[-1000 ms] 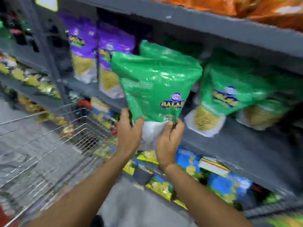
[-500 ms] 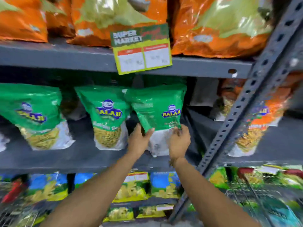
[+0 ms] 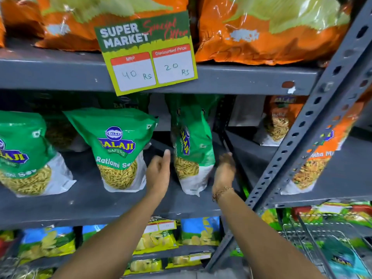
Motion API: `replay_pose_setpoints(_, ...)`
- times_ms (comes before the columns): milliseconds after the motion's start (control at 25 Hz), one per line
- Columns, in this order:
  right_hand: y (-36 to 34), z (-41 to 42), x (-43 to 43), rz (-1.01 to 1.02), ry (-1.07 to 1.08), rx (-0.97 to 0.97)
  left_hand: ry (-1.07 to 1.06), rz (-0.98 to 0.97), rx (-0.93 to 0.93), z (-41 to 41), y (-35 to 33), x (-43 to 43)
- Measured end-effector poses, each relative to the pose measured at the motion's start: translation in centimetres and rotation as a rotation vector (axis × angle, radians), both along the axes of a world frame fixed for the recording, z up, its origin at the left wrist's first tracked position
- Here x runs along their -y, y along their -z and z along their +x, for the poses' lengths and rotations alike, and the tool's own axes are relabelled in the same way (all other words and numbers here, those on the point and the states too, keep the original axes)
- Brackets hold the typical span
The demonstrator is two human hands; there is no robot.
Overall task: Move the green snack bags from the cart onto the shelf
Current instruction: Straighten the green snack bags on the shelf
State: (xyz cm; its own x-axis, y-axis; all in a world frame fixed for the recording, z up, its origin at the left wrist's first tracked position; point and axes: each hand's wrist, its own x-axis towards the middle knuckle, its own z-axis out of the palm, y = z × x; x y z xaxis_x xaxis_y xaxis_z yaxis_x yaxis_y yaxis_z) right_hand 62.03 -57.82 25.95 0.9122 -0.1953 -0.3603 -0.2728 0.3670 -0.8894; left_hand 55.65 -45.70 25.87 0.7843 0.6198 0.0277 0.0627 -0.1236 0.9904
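Note:
A green snack bag (image 3: 192, 150) stands upright on the grey middle shelf (image 3: 96, 204), turned edge-on to me, its clear lower part showing yellow sev. My left hand (image 3: 159, 172) is just left of it, fingers apart and thumb up, holding nothing. On the bag's right side, my right hand (image 3: 223, 172) is spread and blurred, near or lightly against the bag but not gripping it. Two more green bags (image 3: 118, 150) (image 3: 22, 156) stand further left on the same shelf. A corner of the wire cart (image 3: 302, 234) shows at lower right.
A slotted grey upright post (image 3: 302, 125) slants just right of my right hand. Orange bags (image 3: 271, 33) fill the shelf above, where a price sign (image 3: 147, 53) hangs over the edge. Orange-and-white bags (image 3: 310, 162) sit beyond the post. Yellow and blue packs (image 3: 157, 236) line the lower shelf.
The green bag went from held in both hands in front of the shelf to standing on it, turned sideways. Both hands have let go and moved apart.

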Motion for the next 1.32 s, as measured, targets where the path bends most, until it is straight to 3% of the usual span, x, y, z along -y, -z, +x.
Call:
replay_pose_setpoints(40,-0.2,-0.7,0.3,-0.019,0.081,0.04,-0.016,0.026,0.016,0.6,-0.1,-0.4)
replay_pose_setpoints(120,-0.1,-2.9,-0.5,-0.058,0.194,0.11,0.157,-0.018,0.001,1.8,-0.8,-0.7)
replay_pose_setpoints(200,-0.4,-4.1,-2.4,-0.038,0.113,0.124,0.353,-0.13,-0.046,2.3,-1.1,-0.2)
replay_pose_setpoints(360,-1.4,-1.7,-2.0,-0.139,-0.076,0.205,0.149,0.07,-0.149,1.3,-0.2,1.7)
replay_pose_setpoints(480,-1.5,-1.0,-0.9,-0.218,-0.162,0.181,0.129,0.02,-0.293,0.6,-1.2,3.2)
replay_pose_setpoints(560,-0.8,-1.8,-1.2,-0.276,-0.055,0.057,0.183,-0.032,-0.328,0.0,-1.9,3.1)
replay_pose_setpoints(640,0.3,-4.4,-2.2,-0.478,0.175,-0.099,0.202,0.0,-0.271,-1.5,-1.5,1.6)
replay_pose_setpoints(720,1.8,-8.8,-5.0,-0.48,0.224,0.031,0.088,0.149,-0.147,-4.8,-1.0,-1.3)
replay_pose_setpoints(840,2.0,-14.6,-13.2,-0.357,-0.187,0.383,-0.274,0.195,0.156,-10.6,-0.9,-8.6)
replay_pose_setpoints(920,0.2,-16.2,-19.7,-0.339,-0.421,0.543,-0.555,0.05,0.354,-12.9,-1.6,-15.4)
replay_pose_setpoints(1000,-3.2,-16.6,-25.7,-0.295,-0.501,0.601,-0.781,-0.084,0.453,-14.3,-2.7,-22.7)
replay_pose_setpoints(1080,-6.4,-15.8,-30.8,-0.245,-0.455,0.578,-0.736,-0.109,0.393,-14.5,-4.0,-29.6)
replay_pose_setpoints(1200,-9.4,-13.7,-34.2,-0.221,-0.344,0.547,-0.412,-0.128,0.378,-13.4,-5.4,-35.6)
replay_pose_setpoints(1320,-10.0,-13.5,-35.0,-0.031,-0.259,0.499,-0.399,-0.044,0.342,-12.5,-6.6,-37.3)
